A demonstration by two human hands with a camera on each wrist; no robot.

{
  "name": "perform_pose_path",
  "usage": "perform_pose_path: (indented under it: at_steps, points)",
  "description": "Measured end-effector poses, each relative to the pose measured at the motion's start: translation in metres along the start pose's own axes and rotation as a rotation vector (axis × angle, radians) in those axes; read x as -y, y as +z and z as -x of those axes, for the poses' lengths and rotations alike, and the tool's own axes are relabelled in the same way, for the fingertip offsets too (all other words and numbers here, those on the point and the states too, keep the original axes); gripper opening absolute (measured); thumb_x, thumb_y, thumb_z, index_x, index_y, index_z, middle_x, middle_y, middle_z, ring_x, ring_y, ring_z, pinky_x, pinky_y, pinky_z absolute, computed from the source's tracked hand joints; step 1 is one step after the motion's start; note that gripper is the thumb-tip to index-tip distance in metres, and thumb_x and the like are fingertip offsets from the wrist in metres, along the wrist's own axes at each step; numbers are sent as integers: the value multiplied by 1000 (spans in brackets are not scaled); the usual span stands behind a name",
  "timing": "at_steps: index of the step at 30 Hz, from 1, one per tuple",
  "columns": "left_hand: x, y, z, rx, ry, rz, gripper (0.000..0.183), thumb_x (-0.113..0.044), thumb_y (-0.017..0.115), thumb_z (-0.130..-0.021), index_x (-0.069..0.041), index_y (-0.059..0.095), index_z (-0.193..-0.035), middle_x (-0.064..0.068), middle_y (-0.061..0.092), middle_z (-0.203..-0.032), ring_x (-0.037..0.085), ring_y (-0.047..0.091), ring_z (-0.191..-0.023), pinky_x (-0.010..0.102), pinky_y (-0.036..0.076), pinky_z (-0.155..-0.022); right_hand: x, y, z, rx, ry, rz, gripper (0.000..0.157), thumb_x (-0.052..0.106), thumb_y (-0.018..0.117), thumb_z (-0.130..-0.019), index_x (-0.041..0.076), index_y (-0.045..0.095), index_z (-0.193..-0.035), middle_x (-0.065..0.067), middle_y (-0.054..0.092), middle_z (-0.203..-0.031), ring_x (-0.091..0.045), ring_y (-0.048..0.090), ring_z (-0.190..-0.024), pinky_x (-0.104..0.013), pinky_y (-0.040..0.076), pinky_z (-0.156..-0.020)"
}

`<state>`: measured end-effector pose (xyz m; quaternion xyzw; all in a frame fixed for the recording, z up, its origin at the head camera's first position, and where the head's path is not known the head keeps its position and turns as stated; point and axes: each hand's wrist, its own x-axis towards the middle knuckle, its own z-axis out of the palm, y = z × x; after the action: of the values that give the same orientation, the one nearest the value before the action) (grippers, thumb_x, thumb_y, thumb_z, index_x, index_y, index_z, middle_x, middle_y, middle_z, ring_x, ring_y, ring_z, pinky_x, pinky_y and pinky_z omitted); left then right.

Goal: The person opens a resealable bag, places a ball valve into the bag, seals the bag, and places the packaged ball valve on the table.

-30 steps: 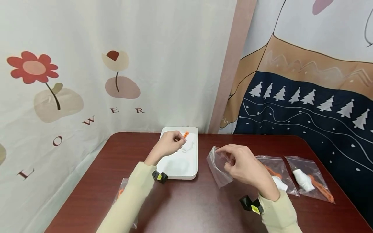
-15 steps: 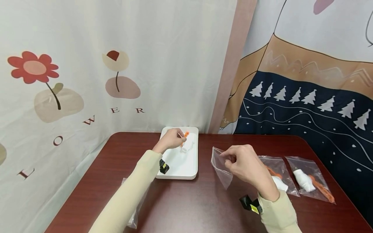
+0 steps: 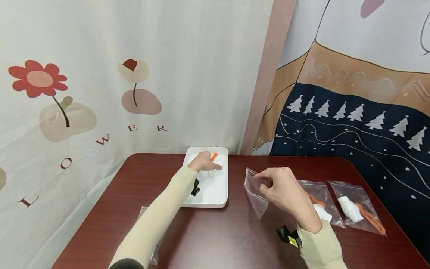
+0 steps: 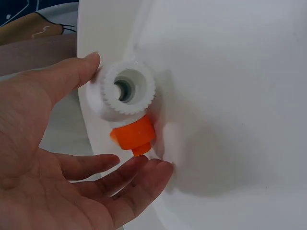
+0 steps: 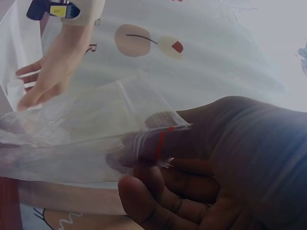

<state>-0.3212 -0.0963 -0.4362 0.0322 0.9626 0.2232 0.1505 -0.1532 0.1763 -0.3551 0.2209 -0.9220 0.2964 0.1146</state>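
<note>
My left hand (image 3: pixel 204 162) reaches into the white tray (image 3: pixel 205 200). In the left wrist view its thumb and fingers are spread around a white plastic part (image 4: pixel 147 91) with a ribbed round collar, the thumb close to the collar. An orange piece (image 4: pixel 134 133) sits against that part, near the fingertips; whether they are joined is unclear. In the head view an orange strip (image 3: pixel 214 156) shows just beyond the hand. To the right of the tray, my right hand (image 3: pixel 285 188) pinches a clear zip bag (image 3: pixel 254 192) by its upper edge, fingers partly seen through the plastic.
Two clear bags (image 3: pixel 361 190), each with a white part and an orange piece, lie on the right of the brown table (image 3: pixel 228 239). Another bag (image 3: pixel 154 257) is partly hidden under the left forearm. A patterned curtain (image 3: pixel 201 74) hangs behind.
My left hand has moved right and farther into the tray, from beside the orange strip to over the white part. The right hand shifted the bag slightly right, then held still.
</note>
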Motion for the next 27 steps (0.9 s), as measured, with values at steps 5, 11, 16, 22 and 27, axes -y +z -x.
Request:
perform_pose_path:
  at_steps: [5,11,16,22,27]
  points:
    - [-4,4,-7,5,-14,-19,49,-48,83,-82,-10,51,-82,1,48,-81,17,52,-71,30,43,-63,-1,0,0,9,5,0,33,-7,62,-78,10,81,-99,6,62,-72,-5,44,-57,-22,39,-54]
    - [-9,5,-13,19,-39,-2,47,-46,83,-82,-8,57,-92,1,52,-80,15,56,-66,28,44,-59,-1,2,-1,10,-6,6,31,-7,63,-79,9,81,-99,6,63,-74,-5,47,-61,-22,41,-56]
    - [-15,7,-17,34,-94,57,40,-36,82,-84,-5,59,-94,-2,44,-66,9,41,-49,24,36,-49,-1,3,-1,2,-12,5,31,-7,64,-78,10,81,-98,7,62,-73,-5,47,-61,-21,42,-57]
    - [-16,9,-20,0,-122,70,36,-30,84,-81,-5,59,-89,1,49,-74,10,44,-51,23,38,-48,-2,4,-2,13,-16,-8,31,-7,64,-78,10,81,-98,8,60,-71,-5,48,-62,-21,43,-57]
    - [-11,6,-18,-26,-107,130,37,-31,82,-82,-5,57,-93,3,49,-79,11,44,-51,26,41,-50,-4,5,-2,12,-24,-16,31,-5,65,-78,11,81,-99,11,58,-69,-3,49,-62,-21,43,-57]
